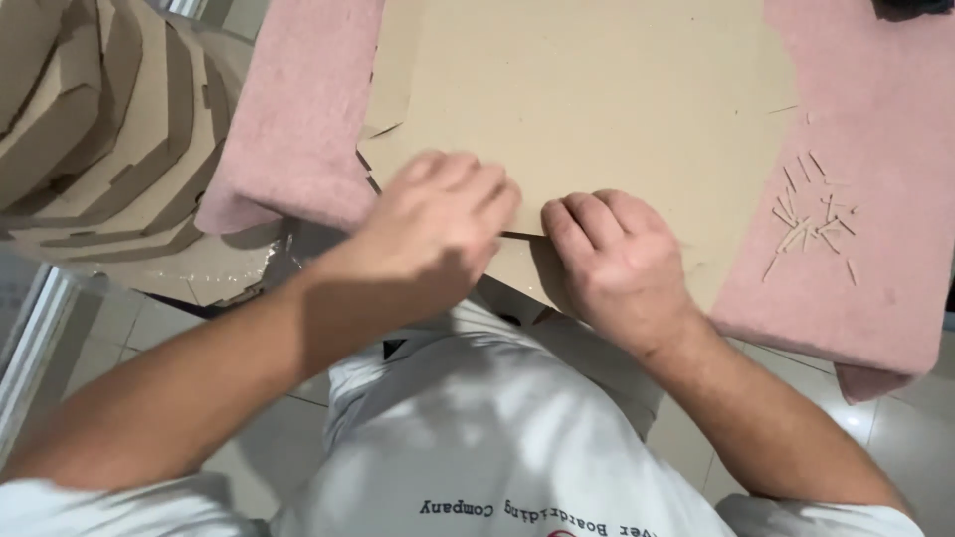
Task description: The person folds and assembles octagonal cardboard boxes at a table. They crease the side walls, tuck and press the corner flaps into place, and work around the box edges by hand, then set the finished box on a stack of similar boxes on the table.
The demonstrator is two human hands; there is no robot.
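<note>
A flat sheet of brown cardboard (587,99) lies on a pink felt pad (865,199) that covers the table, and both hands work at the sheet's near edge, close to the person's body. The left hand (438,224) lies palm down on the cardboard near its near left corner, fingers (477,184) curled forward and slightly blurred; its grip is a loose press on the sheet, and whether the fingers pinch anything cannot be told. The right hand (617,259) is just beside it, the 2 nearly touching, its fingers folded under into a closed grip with the knuckles pressed on the near strip of the cardboard (517,264) below a crease line. The sheet stretches away from both hands toward the far side of the pad, so the hands hold only its nearest margin.

To the right, on the bare pink felt, lies a scatter of thin pale cardboard slivers (811,214), well apart from the hands. To the far left stands a stack of folded cardboard boxes (109,129), beside the pad.
</note>
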